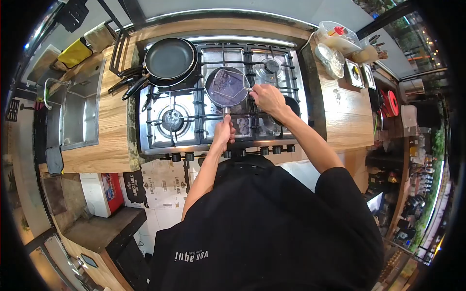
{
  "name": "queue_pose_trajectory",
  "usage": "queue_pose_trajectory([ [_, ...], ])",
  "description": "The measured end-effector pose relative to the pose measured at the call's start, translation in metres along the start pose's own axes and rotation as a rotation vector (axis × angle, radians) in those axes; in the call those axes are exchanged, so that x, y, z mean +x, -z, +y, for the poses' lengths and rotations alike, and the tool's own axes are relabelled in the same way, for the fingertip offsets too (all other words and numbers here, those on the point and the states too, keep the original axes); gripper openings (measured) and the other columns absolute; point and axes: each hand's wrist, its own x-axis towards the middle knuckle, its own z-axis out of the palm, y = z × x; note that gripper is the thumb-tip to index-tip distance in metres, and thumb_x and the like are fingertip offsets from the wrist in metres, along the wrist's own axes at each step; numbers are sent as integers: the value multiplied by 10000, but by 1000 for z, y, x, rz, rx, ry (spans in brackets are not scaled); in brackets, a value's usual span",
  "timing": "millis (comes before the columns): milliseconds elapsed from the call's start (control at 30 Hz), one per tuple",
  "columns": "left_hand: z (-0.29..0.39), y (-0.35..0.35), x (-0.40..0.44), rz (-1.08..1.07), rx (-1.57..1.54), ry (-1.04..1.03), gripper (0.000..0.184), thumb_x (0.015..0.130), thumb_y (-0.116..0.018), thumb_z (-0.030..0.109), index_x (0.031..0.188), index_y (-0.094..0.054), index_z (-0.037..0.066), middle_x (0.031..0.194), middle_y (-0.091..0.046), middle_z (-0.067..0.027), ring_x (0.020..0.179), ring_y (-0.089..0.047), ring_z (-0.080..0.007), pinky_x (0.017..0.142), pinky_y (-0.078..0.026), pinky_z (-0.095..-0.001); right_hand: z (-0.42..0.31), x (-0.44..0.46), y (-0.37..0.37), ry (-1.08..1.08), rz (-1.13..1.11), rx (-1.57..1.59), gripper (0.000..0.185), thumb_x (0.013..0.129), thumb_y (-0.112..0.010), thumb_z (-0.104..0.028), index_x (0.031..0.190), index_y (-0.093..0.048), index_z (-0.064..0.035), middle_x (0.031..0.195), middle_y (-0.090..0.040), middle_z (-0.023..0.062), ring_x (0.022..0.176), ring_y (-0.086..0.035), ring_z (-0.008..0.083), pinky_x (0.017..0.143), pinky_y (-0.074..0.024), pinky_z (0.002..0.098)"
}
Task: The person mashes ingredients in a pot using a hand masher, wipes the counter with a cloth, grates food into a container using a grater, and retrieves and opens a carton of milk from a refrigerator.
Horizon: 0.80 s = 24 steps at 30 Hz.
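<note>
My left hand [224, 131] is closed around the handle of a small saucepan [226, 110], which sits on a middle burner of the stove. Inside the pan lies a purple mash [224, 83], heaped toward its far left side. My right hand [268, 101] grips a metal wire masher [249, 89] from the pan's right side, its bent wire head down in the purple mash. Behind my right forearm, a dark pan [292, 104] is partly hidden on the right burner.
Two stacked black frying pans [170, 58] stand at the stove's back left, handles pointing left. A bare burner [173, 120] is front left. Wooden counters flank the stove, with a steel sink [80, 121] at left and a clear plastic container [342, 42] at right.
</note>
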Motion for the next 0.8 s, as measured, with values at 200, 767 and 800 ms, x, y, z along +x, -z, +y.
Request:
queue_pose_trajectory([
  [200, 2, -2, -2, 29, -2, -19, 400, 969, -486, 453, 825, -479, 80, 595, -470, -10, 418, -415, -98, 362, -341, -280, -22, -11, 21, -112, -129, -2, 306, 908, -579, -288, 847, -619, 9, 733, -643, 268, 698, -645, 446, 620, -525, 515],
  [767, 29, 13, -52, -65, 212, -88, 362, 1000, -459, 413, 841, -452, 88, 599, -414, 18, 416, -367, -68, 353, -324, -251, -40, -80, -26, -184, 459, 318, 190, 856, -682, -182, 934, -625, -18, 786, -665, 181, 687, -641, 365, 610, -499, 454],
  [800, 34, 13, -60, -82, 245, -83, 362, 1000, -459, 413, 841, -452, 88, 599, -414, 18, 416, -367, -68, 353, -324, -251, -43, -88, -36, -218, 474, 340, 190, 855, -686, -175, 944, -626, -18, 792, -663, 176, 690, -640, 357, 606, -498, 448],
])
